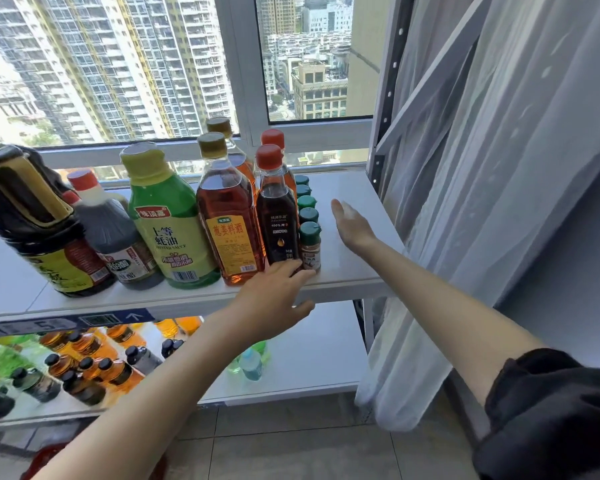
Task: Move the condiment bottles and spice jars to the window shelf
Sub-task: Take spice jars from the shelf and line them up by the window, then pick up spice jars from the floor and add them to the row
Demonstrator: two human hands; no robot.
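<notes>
Head view, left to right along the white window shelf: a big dark soy-sauce jug with a yellow label, tilted and blurred at the edge; a smaller dark plastic jug with a red-and-white cap; a green oyster-sauce bottle with a yellow cap; a clear bottle of amber cooking wine with an olive cap, a second like it behind; a slim dark-oil bottle with a red cap, again with a twin behind; then a file of small spice jars with green lids running back toward the glass. More bottles lie on the lower shelf.

The left hand reaches to the shelf's front edge, fingers straight, tips against the base of the dark-oil bottle and the nearest spice jar; it grasps nothing. The right hand is flat and released, just right of the jar file, palm toward it; whether it touches the shelf I cannot tell.

This looks like squaring up the row. To do it well, I would press low on the bases, not the caps, since the tall slim bottle could tip, and ease the jars leftward with the right palm as one flat fence, slowly, keeping everything back from the front edge.
</notes>
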